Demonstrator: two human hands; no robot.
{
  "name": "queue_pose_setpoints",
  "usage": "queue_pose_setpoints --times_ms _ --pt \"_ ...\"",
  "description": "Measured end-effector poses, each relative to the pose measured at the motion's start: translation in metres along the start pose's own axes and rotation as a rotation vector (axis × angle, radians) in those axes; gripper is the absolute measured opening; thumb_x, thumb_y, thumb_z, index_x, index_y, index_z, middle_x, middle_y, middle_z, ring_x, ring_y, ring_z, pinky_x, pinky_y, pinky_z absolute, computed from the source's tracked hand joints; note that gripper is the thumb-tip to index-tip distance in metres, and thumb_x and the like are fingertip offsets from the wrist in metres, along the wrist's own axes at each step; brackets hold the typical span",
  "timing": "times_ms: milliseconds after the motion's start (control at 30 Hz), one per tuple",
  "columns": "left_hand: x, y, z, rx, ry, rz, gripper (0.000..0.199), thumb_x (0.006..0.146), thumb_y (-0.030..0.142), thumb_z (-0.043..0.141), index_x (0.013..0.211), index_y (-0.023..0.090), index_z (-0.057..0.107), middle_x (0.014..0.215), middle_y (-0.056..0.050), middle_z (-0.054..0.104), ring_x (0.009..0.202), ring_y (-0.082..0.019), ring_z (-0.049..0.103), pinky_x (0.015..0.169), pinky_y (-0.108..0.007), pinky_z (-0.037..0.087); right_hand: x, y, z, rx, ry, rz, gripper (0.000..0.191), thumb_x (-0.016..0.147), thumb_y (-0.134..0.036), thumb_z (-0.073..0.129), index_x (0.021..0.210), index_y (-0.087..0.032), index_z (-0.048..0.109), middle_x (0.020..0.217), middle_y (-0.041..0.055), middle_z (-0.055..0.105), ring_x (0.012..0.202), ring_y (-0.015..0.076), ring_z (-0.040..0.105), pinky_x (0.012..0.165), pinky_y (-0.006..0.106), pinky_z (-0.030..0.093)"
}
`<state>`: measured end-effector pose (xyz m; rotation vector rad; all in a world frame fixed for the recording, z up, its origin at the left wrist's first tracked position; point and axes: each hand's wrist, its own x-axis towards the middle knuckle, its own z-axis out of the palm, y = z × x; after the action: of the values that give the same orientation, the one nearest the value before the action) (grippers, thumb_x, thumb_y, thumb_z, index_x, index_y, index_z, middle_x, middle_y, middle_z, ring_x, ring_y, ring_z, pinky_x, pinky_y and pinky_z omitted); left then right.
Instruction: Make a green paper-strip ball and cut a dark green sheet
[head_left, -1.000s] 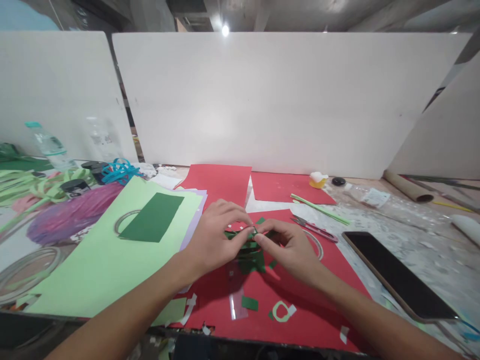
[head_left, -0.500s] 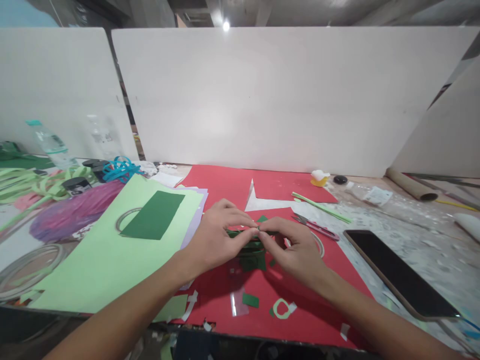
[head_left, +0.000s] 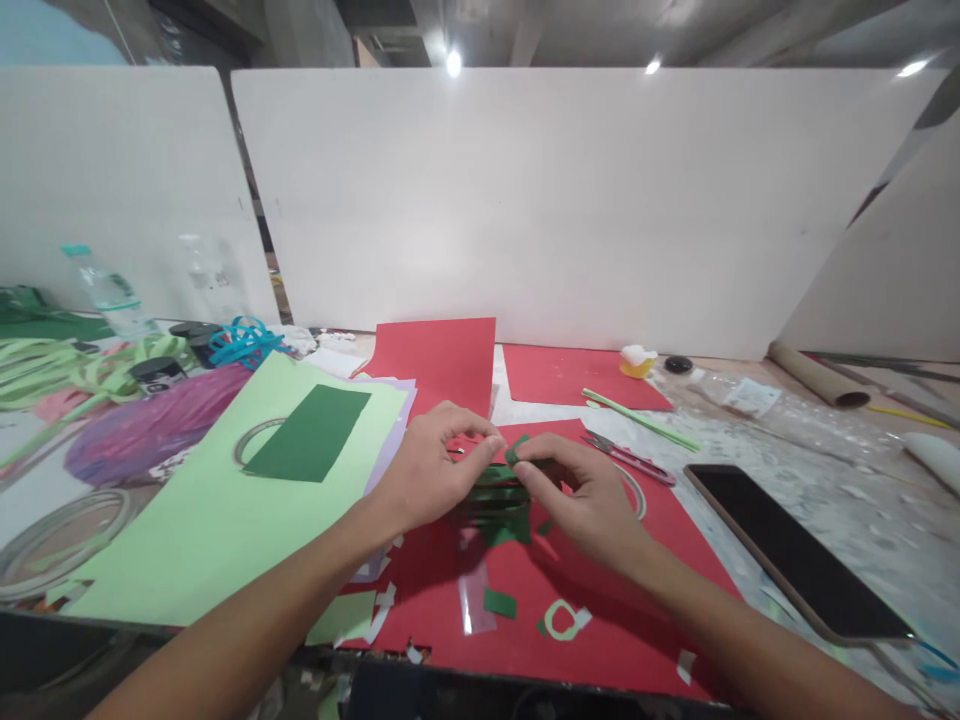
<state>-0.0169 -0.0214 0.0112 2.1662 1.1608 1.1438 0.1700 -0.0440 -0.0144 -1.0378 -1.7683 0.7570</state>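
Note:
My right hand [head_left: 589,490] pinches a small dark green paper piece [head_left: 516,450] between thumb and fingers. My left hand [head_left: 442,470] is closed just left of it, thumb and forefinger tips close together; whether anything thin sits between them is hidden. Beneath both hands are folded dark green paper strips [head_left: 496,505], partly covered by the fingers. They are above a red sheet [head_left: 600,640]. On that sheet lie a green paper scrap [head_left: 500,602], a light green paper ring [head_left: 560,620] and a clear plastic strip [head_left: 474,590]. Pink-handled scissors [head_left: 637,460] rest beyond my right hand.
To the left, a dark green rectangle [head_left: 311,435] lies on a light green sheet [head_left: 195,540]. A phone [head_left: 795,550] lies at right. Farther back are red sheets [head_left: 439,365], light green strips [head_left: 641,418], a cardboard tube [head_left: 817,375] and a bottle [head_left: 105,290]. A white board [head_left: 525,200] stands behind.
My fingertips, which met at the green paper, have come apart; the left hand has drawn slightly left. The back-left red sheet has shifted left and its near-right edge looks raised.

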Motion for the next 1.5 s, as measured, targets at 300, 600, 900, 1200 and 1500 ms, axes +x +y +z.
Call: queue_pose_setpoints --times_ms 300,600,900,1200,1500 --pt "0.013 -0.03 -0.007 0.281 0.069 0.125 0.021 0.093 0.026 0.048 0.1 0.019 0.067 0.098 -0.006 0.069 0.089 -0.02 0.062 0.081 -0.033 0.047 0.011 0.001 -0.006 0.578 -0.148 0.38 0.029 0.082 -0.045 0.066 0.078 -0.017 0.06 0.048 -0.0085 0.039 0.04 0.0036 0.026 0.04 0.02 0.02" --pt "0.005 -0.014 -0.016 0.215 0.024 0.634 0.011 0.088 0.02 0.059 0.092 0.02 0.069 0.089 -0.006 0.074 0.081 -0.016 0.066 0.073 -0.03 0.049 0.02 -0.009 -0.015 0.733 -0.498 0.457 0.024 0.082 -0.039 0.067 0.076 -0.017 0.061 0.043 -0.0106 0.034 0.038 0.0033 0.02 0.04 0.021 0.016" --pt "-0.011 -0.006 -0.021 0.253 0.014 0.583 0.01 0.081 0.013 0.057 0.084 0.018 0.065 0.083 -0.004 0.073 0.074 -0.017 0.062 0.071 -0.033 0.046 0.011 -0.014 -0.008 0.61 -0.471 0.45 0.031 0.082 -0.047 0.065 0.08 -0.017 0.06 0.069 -0.0041 0.056 0.038 0.0011 0.024 0.038 0.022 0.018" --pt "-0.024 0.024 -0.031 0.186 0.033 0.146 0.008 0.078 0.019 0.054 0.073 0.017 0.059 0.07 -0.001 0.062 0.067 -0.015 0.055 0.064 -0.028 0.043 0.009 -0.051 -0.02 -0.342 -0.088 -0.081 0.033 0.079 -0.045 0.068 0.104 -0.024 0.066 0.1 0.0052 0.061 0.065 0.0122 0.049 0.06 0.028 0.039" --pt "-0.029 0.033 -0.052 0.129 0.014 -0.046 0.015 0.082 0.031 0.056 0.081 0.019 0.066 0.074 -0.001 0.067 0.069 -0.016 0.058 0.063 -0.028 0.045 0.034 -0.062 -0.007 -0.068 -0.333 -0.106 0.018 0.087 -0.036 0.058 0.079 -0.022 0.067 0.083 0.003 0.066 0.082 0.0178 0.059 0.078 0.034 0.045"
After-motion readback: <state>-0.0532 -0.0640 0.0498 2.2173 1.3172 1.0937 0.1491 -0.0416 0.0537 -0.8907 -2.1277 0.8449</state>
